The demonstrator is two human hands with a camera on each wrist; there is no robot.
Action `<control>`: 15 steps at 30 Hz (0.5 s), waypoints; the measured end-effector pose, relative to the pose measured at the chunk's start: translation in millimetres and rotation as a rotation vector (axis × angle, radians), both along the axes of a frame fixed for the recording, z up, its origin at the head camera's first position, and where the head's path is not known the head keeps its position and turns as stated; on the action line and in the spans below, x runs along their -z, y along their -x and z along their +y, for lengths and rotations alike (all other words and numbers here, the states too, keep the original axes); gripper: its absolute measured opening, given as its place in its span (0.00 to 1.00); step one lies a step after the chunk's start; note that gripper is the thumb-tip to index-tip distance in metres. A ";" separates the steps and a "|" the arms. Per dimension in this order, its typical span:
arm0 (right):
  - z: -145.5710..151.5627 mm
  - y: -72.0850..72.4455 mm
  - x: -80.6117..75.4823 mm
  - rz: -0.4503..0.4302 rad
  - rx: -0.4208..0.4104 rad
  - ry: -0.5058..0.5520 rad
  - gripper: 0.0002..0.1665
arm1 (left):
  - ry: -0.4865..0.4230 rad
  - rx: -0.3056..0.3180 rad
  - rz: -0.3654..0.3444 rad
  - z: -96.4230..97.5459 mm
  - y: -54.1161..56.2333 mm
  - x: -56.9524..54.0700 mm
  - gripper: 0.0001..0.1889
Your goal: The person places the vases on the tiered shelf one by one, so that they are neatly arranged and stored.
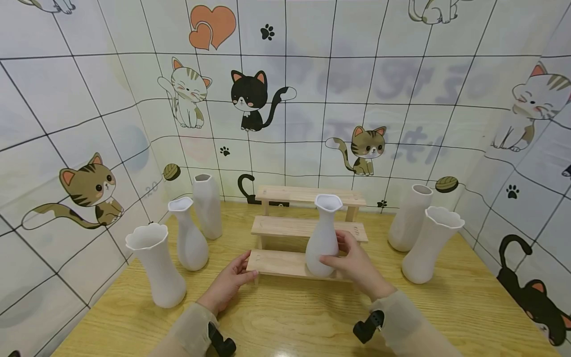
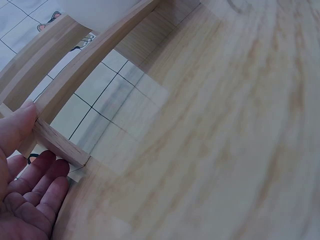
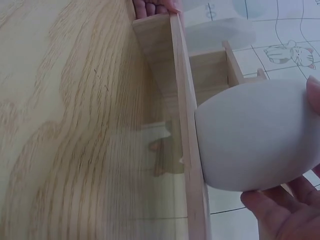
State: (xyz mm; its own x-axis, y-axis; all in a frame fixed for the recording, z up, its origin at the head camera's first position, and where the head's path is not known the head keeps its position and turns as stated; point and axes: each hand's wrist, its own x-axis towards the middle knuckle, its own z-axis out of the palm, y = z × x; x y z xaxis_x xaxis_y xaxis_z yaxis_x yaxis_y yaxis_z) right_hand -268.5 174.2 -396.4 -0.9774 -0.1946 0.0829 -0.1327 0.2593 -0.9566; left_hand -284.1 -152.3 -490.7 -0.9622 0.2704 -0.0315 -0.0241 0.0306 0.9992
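A white vase (image 1: pixel 323 238) with a round body, narrow neck and wavy rim stands upright on the lowest step of a three-tier wooden stand (image 1: pixel 276 262), right of its middle. My right hand (image 1: pixel 359 263) grips the vase body from the right, thumb in front and fingers behind. Seen from the right wrist, the vase base (image 3: pixel 250 135) meets the step board (image 3: pixel 186 125). At the stand's left end, my left hand (image 1: pixel 229 282) holds the lowest step. From the left wrist, its thumb (image 2: pixel 20 127) lies on the board's edge and its fingers (image 2: pixel 42 182) curl beside the end leg.
On the table (image 1: pixel 285 317) at left stand a ruffled vase (image 1: pixel 158 267), a narrow-necked vase (image 1: pixel 189 235) and a tall faceted vase (image 1: pixel 207 206). At right are a cylindrical vase (image 1: pixel 410 218) and a wavy-rimmed vase (image 1: pixel 430 245). A cat-print cloth (image 1: pixel 308 79) hangs behind and along both sides.
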 end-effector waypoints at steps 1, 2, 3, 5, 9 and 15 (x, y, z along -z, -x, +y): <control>1.7 -0.3 0.7 0.000 -0.002 0.001 0.45 | -0.002 -0.001 -0.006 0.1 0.3 -0.1 0.45; 3.4 -0.6 1.4 -0.001 -0.005 0.002 0.45 | -0.003 -0.002 -0.007 0.2 0.4 -0.1 0.45; 5.2 -1.0 2.2 -0.004 -0.007 0.004 0.44 | -0.002 -0.005 -0.007 0.3 0.7 -0.2 0.45; 8.7 -2.0 4.0 -0.006 -0.007 -0.001 0.43 | -0.003 -0.013 -0.009 0.5 1.2 0.0 0.44; 15.5 -4.4 6.6 -0.019 0.001 -0.015 0.41 | 0.003 -0.020 -0.007 0.4 1.7 0.8 0.44; 27.2 -7.6 9.9 -0.053 0.019 -0.020 0.39 | -0.001 -0.008 -0.015 -0.3 2.5 2.5 0.45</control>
State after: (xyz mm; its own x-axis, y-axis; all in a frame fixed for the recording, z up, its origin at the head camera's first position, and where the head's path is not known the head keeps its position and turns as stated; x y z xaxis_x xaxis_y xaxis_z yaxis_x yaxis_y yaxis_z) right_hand -261.0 201.4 -406.3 -0.9837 -0.1775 0.0276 -0.0775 0.2804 -0.9567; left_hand -286.6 -152.6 -493.3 -0.9639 0.2623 -0.0452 -0.0389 0.0291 0.9988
